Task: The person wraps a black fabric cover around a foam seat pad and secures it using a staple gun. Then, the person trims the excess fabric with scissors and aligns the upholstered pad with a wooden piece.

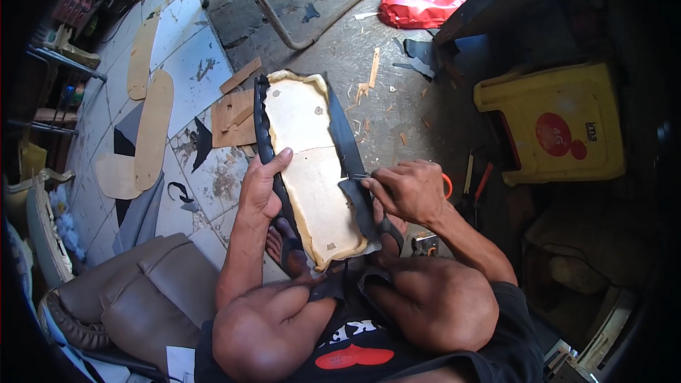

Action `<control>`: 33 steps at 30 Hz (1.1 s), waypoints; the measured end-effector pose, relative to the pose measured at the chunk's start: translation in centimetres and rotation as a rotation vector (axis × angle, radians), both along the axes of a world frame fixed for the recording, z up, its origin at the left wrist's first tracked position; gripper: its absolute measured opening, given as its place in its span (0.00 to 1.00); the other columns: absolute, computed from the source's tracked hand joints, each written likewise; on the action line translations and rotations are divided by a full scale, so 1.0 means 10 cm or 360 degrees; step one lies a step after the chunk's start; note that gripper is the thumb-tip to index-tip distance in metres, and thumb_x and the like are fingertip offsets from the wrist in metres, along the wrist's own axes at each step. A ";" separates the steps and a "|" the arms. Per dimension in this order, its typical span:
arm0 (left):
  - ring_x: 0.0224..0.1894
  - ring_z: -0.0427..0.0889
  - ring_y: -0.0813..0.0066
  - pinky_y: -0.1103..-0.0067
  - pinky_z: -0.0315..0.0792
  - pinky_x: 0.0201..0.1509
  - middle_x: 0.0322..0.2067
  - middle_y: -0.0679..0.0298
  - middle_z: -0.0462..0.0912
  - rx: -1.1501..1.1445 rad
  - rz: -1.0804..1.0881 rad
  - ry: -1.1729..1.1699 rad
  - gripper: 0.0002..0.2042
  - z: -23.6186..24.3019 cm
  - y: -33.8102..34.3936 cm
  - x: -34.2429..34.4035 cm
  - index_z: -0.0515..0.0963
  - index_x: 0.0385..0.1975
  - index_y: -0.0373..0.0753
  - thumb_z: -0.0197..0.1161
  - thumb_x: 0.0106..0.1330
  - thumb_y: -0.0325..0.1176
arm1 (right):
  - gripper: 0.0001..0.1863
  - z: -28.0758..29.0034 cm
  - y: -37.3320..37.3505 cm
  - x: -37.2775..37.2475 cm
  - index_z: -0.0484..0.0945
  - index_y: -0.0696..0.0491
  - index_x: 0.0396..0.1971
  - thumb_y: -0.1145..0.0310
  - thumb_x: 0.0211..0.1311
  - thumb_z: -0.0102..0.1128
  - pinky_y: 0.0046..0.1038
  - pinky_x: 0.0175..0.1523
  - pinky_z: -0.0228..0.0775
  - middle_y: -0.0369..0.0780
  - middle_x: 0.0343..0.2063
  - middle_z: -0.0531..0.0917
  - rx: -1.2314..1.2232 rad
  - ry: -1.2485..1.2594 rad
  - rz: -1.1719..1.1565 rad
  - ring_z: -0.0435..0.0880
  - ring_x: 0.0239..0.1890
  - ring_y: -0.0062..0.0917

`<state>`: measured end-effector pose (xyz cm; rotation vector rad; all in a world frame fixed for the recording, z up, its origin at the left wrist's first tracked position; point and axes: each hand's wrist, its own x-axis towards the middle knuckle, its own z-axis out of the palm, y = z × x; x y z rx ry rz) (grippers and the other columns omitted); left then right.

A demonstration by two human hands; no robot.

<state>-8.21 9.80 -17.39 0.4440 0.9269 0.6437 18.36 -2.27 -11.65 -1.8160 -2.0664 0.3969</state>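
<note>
The seat panel [312, 170] is a long flat board with rounded corners, pale beige, with a thin line across its middle. It lies face down on the floor, pointing away from the person, its near end between the two feet. A black cover [343, 138] is wrapped around its edges; on the left side the border is wavy, on the right side it makes a smooth band. Near the right edge, one flap of the black cover is lifted up from the board.
</note>
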 end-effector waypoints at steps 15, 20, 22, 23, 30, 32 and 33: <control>0.59 0.84 0.56 0.61 0.77 0.66 0.59 0.48 0.81 -0.0043 -0.0020 -0.0246 0.26 0.03 0.01 -0.02 0.69 0.67 0.30 0.66 0.71 0.29 | 0.27 -0.07 0.16 0.01 0.82 0.56 0.17 0.50 0.71 0.64 0.32 0.23 0.65 0.36 0.10 0.76 -0.0678 0.0757 -0.0142 0.77 0.15 0.23; 0.60 0.83 0.55 0.60 0.76 0.67 0.61 0.47 0.80 -0.0079 0.0083 -0.0253 0.26 -0.12 0.03 0.01 0.67 0.68 0.30 0.65 0.72 0.30 | 0.26 -0.38 0.04 0.03 0.81 0.58 0.22 0.51 0.74 0.63 0.25 0.24 0.62 0.31 0.12 0.71 -0.0485 0.1619 -0.0703 0.72 0.19 0.12; 0.61 0.82 0.53 0.59 0.76 0.68 0.62 0.46 0.79 0.0059 0.0174 -0.0110 0.26 -0.06 0.10 -0.08 0.67 0.69 0.30 0.63 0.73 0.30 | 0.23 -0.29 0.05 -0.01 0.83 0.56 0.29 0.51 0.75 0.60 0.30 0.26 0.66 0.36 0.14 0.77 -0.0420 0.1265 -0.0907 0.77 0.19 0.19; 0.62 0.81 0.52 0.58 0.73 0.70 0.62 0.46 0.78 0.0118 0.0251 -0.0107 0.25 -0.10 0.14 -0.14 0.66 0.69 0.30 0.60 0.76 0.32 | 0.22 -0.22 0.04 -0.02 0.83 0.55 0.29 0.51 0.75 0.59 0.32 0.26 0.67 0.38 0.15 0.79 -0.0382 0.0995 -0.0809 0.79 0.19 0.24; 0.67 0.77 0.51 0.57 0.68 0.74 0.66 0.48 0.76 -0.0016 0.0741 -0.0102 0.24 -0.12 0.32 -0.24 0.65 0.70 0.31 0.57 0.78 0.33 | 0.17 -0.02 -0.22 -0.13 0.85 0.49 0.27 0.52 0.69 0.64 0.40 0.25 0.72 0.41 0.17 0.82 -0.0252 0.0342 -0.0181 0.84 0.21 0.39; 0.67 0.76 0.51 0.56 0.68 0.74 0.66 0.48 0.75 0.0050 0.0820 -0.0067 0.24 -0.20 0.35 -0.29 0.65 0.71 0.33 0.57 0.78 0.32 | 0.16 -0.03 -0.21 -0.19 0.85 0.48 0.27 0.52 0.70 0.63 0.40 0.25 0.73 0.40 0.17 0.83 -0.0256 0.0192 -0.0109 0.84 0.21 0.38; 0.67 0.76 0.51 0.56 0.68 0.74 0.66 0.48 0.75 0.0049 0.0840 -0.0053 0.24 -0.17 0.36 -0.28 0.64 0.71 0.33 0.56 0.78 0.32 | 0.16 -0.04 -0.20 -0.20 0.85 0.47 0.28 0.52 0.70 0.63 0.39 0.25 0.73 0.39 0.18 0.83 -0.0255 0.0115 -0.0074 0.84 0.21 0.38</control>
